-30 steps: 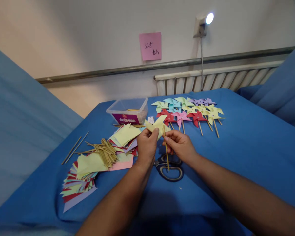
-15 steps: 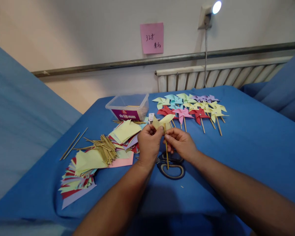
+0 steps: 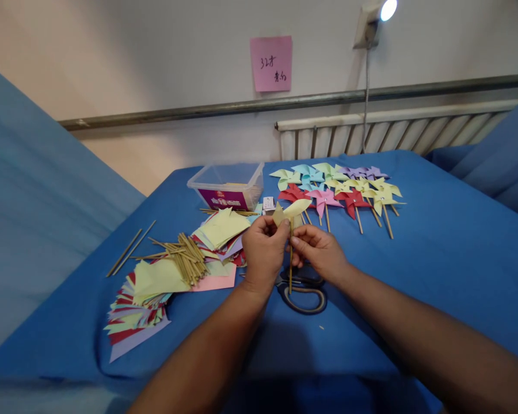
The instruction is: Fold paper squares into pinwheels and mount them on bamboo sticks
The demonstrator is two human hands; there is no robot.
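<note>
Evidently by its middle, the left hand (image 3: pixel 264 247) pinches the pale yellow pinwheel (image 3: pixel 297 208), thumb pressed to curled fingers with hardly any gap, probably so the folded petals keep their shape; what lies under the thumb is hidden. The pinwheel is up off the blue cloth (image 3: pixel 449 247), at about 1 o'clock from that hand, one petal pointing to 2 o'clock. The right hand (image 3: pixel 318 253) has thumb and forefinger closed on the upper part of a thin stick (image 3: pixel 290 264), its other fingers tucked behind. Such a high grip seems chosen to steady the stick's top near the paper while the rest hangs free to 6 o'clock; whether top and paper touch cannot be told.

Scissors (image 3: pixel 313 305) lie at 5 o'clock from the hands, handle loops nearest the right wrist, blades toward 9 o'clock and partly behind the left wrist. Supplies look grouped for the left hand's reach: loose sticks (image 3: pixel 187 261) at 9 o'clock from it, a paper stack (image 3: pixel 224 227) at 10, fanned paper (image 3: pixel 138 319) at 8. The assembled pinwheels (image 3: pixel 354 201) rest in rows at 2 o'clock, apart from the raw pieces, likely to spare their petals.

Compared with one second ago, the stick stands closer to vertical, where its lower end then leaned toward 5 o'clock. The held pinwheel is turned more edge-on, showing less of its face, and both hands keep their pinches.
</note>
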